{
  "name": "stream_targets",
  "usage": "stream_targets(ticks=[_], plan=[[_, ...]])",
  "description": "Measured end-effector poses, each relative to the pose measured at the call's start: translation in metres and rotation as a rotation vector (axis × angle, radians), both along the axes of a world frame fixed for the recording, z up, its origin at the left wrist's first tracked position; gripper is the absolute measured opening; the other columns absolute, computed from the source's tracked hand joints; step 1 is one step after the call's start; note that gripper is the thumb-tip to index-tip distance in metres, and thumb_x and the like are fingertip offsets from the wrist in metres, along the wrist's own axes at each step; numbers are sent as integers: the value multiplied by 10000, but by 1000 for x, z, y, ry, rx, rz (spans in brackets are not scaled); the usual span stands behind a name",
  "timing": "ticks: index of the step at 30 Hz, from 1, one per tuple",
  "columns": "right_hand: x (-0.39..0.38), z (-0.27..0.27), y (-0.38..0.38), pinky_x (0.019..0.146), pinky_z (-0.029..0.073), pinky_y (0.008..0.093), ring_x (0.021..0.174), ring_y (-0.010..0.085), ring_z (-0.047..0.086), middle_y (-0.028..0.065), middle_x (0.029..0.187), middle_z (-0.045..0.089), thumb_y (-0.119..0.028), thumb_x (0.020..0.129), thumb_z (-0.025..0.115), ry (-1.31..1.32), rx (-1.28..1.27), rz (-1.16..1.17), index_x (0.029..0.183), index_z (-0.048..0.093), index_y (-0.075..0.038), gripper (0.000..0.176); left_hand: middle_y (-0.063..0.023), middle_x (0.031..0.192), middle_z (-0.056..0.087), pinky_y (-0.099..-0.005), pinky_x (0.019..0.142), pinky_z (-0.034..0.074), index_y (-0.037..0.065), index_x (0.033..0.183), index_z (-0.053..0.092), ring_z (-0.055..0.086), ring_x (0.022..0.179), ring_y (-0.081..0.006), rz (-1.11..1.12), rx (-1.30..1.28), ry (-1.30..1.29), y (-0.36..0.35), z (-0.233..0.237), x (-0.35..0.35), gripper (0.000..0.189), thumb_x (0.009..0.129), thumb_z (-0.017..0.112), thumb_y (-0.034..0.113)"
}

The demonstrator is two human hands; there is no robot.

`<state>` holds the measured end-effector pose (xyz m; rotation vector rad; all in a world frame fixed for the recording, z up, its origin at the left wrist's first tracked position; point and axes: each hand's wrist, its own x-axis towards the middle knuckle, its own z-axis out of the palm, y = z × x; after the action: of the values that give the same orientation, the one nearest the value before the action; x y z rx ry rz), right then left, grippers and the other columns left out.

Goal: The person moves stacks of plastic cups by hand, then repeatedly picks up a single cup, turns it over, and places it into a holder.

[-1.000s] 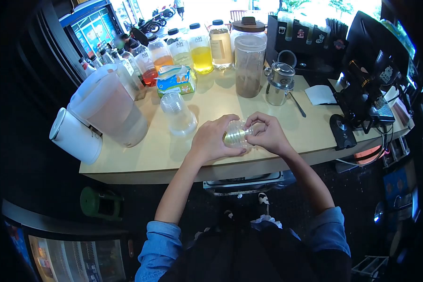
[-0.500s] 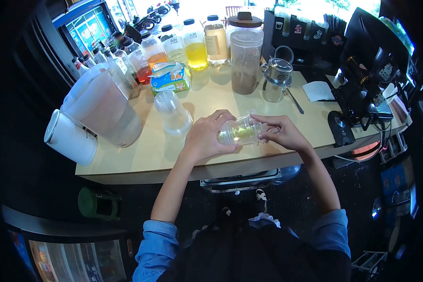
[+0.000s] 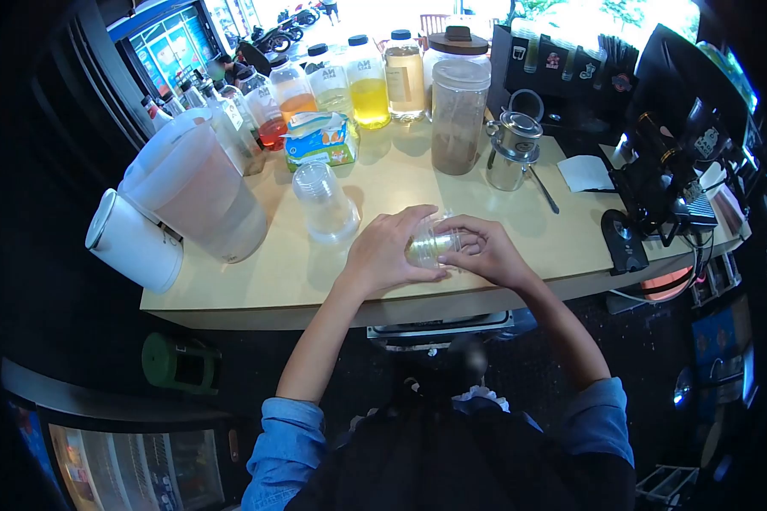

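Clear plastic cups point(image 3: 424, 249), nested and lying on their side, are held between both hands close over the front part of the wooden counter point(image 3: 375, 294). My left hand point(image 3: 388, 253) wraps round one end, thumb below and fingers above. My right hand point(image 3: 488, 252) has its fingers and thumb closed on the other end, hiding much of it. A yellow-green tint shows through the plastic. Just beyond my left hand, a stack of clear cups point(image 3: 325, 209) stands upside down. Behind it sits a blue and green tissue pack point(image 3: 320, 143).
To the left are a large plastic pitcher point(image 3: 200, 196) and a white canister point(image 3: 136, 243). Several black-capped bottles point(image 3: 369, 94) line the back beside a tall brown-filled container point(image 3: 460, 119). A metal drip filter point(image 3: 516, 140) and a spoon point(image 3: 544, 191) are right, before a black machine point(image 3: 656, 187).
My right hand has moved left, closing in on my left hand and covering more of the cups. The view has shifted slightly, so the counter's things appear further right.
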<state>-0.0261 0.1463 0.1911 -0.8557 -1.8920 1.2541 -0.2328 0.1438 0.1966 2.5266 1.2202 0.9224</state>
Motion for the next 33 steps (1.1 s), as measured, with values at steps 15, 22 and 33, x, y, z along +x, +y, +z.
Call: stream_targets(ticks=[15, 22, 33], plan=[[0, -7, 2, 710, 518, 230, 849, 114, 626, 116, 1062, 620, 6, 727, 672, 126, -26, -164, 1111, 555, 50, 403, -81, 1138, 604, -370, 821, 493, 98, 1170, 554, 617, 943, -270, -3, 163, -38, -2, -8, -4, 753, 539, 819, 412], [31, 6, 5, 813, 521, 268, 954, 147, 611, 135, 1157, 591, 24, 781, 646, 129, -146, -56, 1248, 501, 19, 489, -30, 1085, 556, -384, 776, 468, 119, 1018, 588, 590, 905, -249, 25, 168, 68, 0, -2, -7, 521, 571, 761, 324], [25, 7, 2, 915, 458, 277, 1050, 111, 538, 109, 1243, 562, -2, 796, 654, -54, 19, 21, 1349, 429, -69, 601, -22, 1089, 545, -383, 776, 461, 117, 1007, 586, 581, 901, -254, 62, 143, 52, 0, -2, -6, 492, 582, 738, 313]])
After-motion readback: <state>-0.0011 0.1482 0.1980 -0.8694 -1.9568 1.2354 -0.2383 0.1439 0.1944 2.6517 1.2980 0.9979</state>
